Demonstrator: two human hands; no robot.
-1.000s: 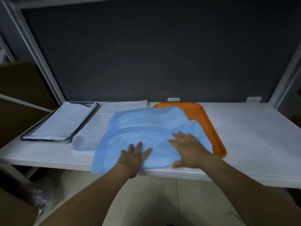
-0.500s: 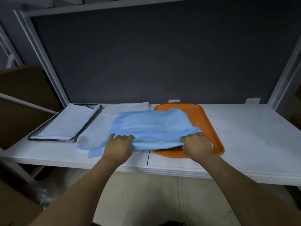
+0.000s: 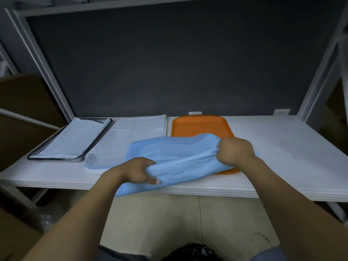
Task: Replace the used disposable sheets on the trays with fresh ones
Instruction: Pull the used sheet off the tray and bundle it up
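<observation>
Head: both hands (image 3: 135, 171) (image 3: 234, 153) gripping blue sheet (image 3: 175, 157), long axis left-right.

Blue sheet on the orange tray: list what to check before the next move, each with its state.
1. Grip: left hand and right hand both clutch the blue sheet along its near edge: ok.
2. Sheet clear of the orange tray: not ok, it lies over the tray's near end.
3. Sheet gathered up: not ok, a loose corner hangs over the table edge.
4. Disposal: black bag below ready to take it: cannot tell, only its top shows.
5. Supply: white sheet stack beside the tray: ok, though the blue sheet covers its near corner.
6. Other tray: metal tray lined with a white sheet: ok.
</observation>
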